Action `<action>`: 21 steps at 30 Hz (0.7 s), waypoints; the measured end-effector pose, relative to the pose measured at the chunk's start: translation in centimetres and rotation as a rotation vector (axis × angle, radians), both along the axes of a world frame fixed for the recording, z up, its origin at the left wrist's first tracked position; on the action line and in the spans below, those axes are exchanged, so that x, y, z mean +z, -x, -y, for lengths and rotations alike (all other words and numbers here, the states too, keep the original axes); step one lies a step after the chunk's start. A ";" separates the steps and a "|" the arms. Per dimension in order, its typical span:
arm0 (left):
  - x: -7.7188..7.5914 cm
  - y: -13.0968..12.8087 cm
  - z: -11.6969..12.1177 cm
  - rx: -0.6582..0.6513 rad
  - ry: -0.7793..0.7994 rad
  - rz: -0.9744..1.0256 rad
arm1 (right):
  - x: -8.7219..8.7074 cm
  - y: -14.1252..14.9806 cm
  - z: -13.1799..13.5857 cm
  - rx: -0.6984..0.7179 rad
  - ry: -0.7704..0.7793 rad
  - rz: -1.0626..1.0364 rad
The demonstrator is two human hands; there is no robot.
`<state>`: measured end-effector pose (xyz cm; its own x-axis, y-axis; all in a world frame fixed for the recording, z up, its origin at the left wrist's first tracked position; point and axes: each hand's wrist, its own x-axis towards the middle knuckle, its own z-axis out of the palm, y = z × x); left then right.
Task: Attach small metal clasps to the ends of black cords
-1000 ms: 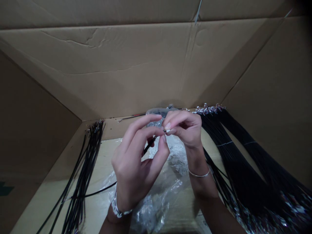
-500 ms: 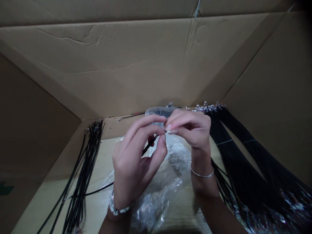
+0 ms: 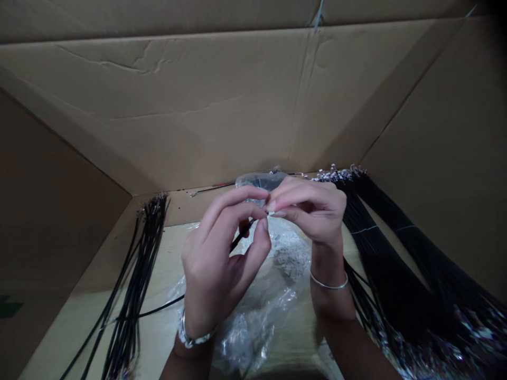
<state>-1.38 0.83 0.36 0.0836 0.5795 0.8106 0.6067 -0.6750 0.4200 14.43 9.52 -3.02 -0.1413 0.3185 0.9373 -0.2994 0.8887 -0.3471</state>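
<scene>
2 hands (image 3: 263, 232), black cable (image 3: 242, 236), white connector (image 3: 271, 213)

Dim, soft light; faint shadows, slight blur, darkened right edge.

Matt brown cardboard walls (image 3: 178, 105), creased; glossy clear plastic bag (image 3: 245, 338), wrinkled; smooth, pale wood-look desk (image 3: 158, 274).

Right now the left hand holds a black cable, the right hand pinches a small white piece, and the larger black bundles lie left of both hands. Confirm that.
Not quite: the larger black bundles lie right of both hands, as the head view shows. The left hand does hold a black cable, and the right hand pinches a small white piece.
</scene>
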 end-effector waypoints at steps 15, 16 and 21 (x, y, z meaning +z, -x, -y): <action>-0.2 -0.3 0.0 0.101 -0.214 -0.098 | -0.6 0.6 -1.2 0.262 0.103 -0.091; -0.3 -0.5 0.0 0.116 -0.239 -0.096 | -0.7 0.5 -1.1 0.265 0.153 -0.080; -1.0 -1.0 -0.6 0.150 -0.364 -0.061 | -0.7 -0.3 -0.2 0.357 0.404 0.004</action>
